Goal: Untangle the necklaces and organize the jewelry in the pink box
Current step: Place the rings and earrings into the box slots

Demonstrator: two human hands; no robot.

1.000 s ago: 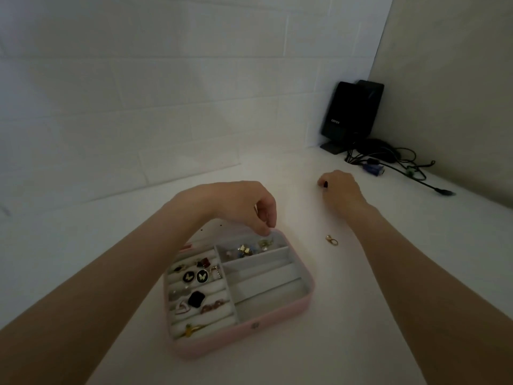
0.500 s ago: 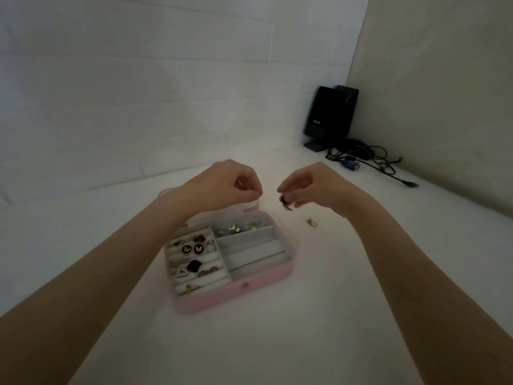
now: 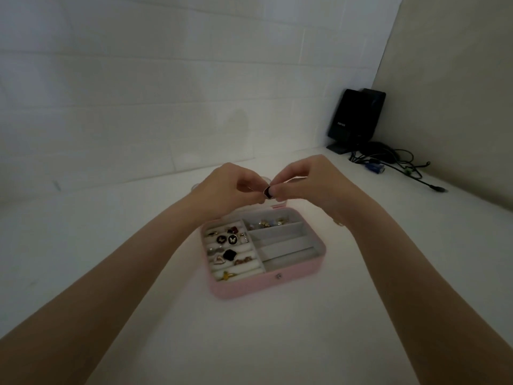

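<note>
White tabletop runs into a dim tiled corner. On it sits the pink jewelry box, open, rings tucked in its left rolls and small pieces in the far right compartment. Just above its back edge the left hand and right hand meet, fingertips pinching a small dark piece of jewelry between them. Off in the right corner stand a black speaker and tangled cables.
</note>
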